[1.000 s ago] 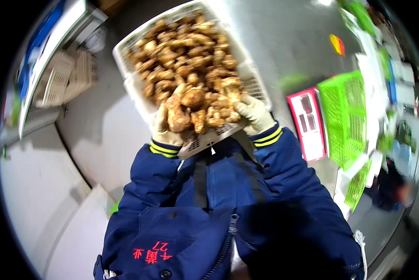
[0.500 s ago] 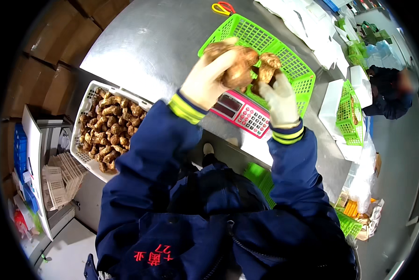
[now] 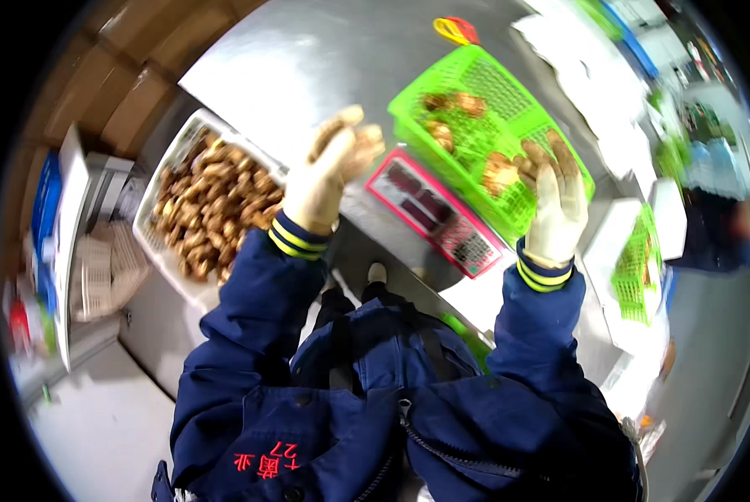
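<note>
My left hand [image 3: 325,171], in a pale glove with brown-stained fingertips, is raised between the white crate and the scale. Its fingers are apart and hold nothing. Over the right end of a green plastic basket [image 3: 408,105], my right hand [image 3: 556,205] reaches with its gloved fingers stretched out, close beside a brown mushroom [image 3: 499,174]. Whether they touch is blurred. More mushrooms [image 3: 442,134] lie spread in the basket. A red-framed digital scale [image 3: 432,209] sits under the basket's near side. The white crate [image 3: 145,222] at left is heaped with brown mushrooms [image 3: 212,205].
Red and yellow scissor-like handles [image 3: 456,31] lie beyond the basket on the steel table [image 3: 283,50]. White sheeting [image 3: 559,71] covers its far right. Another green basket [image 3: 637,276] stands at right, near a blurred person [image 3: 714,230]. Cardboard boxes [image 3: 132,100] line the left.
The mushrooms that both hands held over the basket have been let go and lie in it. My left hand has moved left, away from the basket; my right has shifted right. The view has turned.
</note>
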